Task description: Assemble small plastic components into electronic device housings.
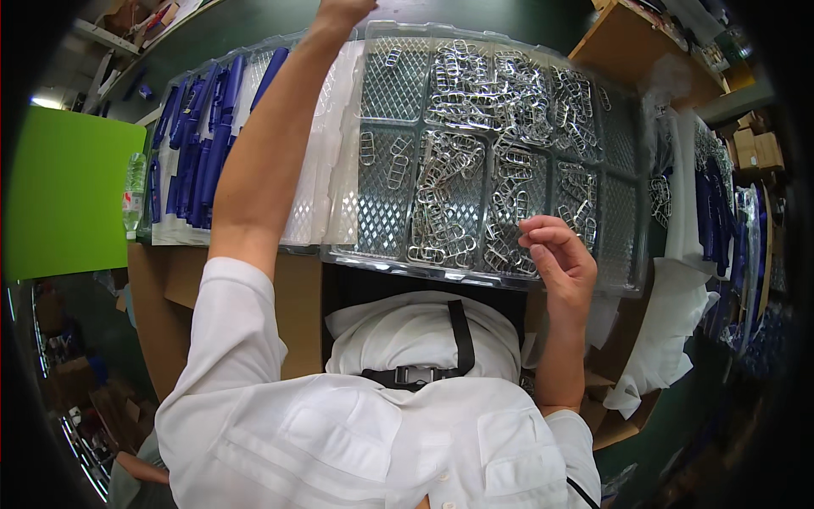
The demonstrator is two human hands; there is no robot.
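Note:
My right hand (561, 259) is over the near right part of a clear plastic compartment tray (390, 233). Its thumb and fingers are bent together in a pinch; whatever lies between the tips is too small to make out. Below and around it, silver metal buckles (445, 199), oval with crossbars, fill several compartments in loose heaps. A few single buckles (397, 170) lie in the left compartments. My left arm stretches far forward across white sheeting (309, 199). My left hand (346, 10) is cut off by the upper edge, beyond the tray, and its fingers are hidden.
Long dark blue pieces (199, 161) lie in rows on the left. Beside them stand a clear plastic bottle (133, 195) and a bright green panel (72, 191). Cardboard (292, 314) is below the table's near edge. White wrapping (661, 327) hangs on the right.

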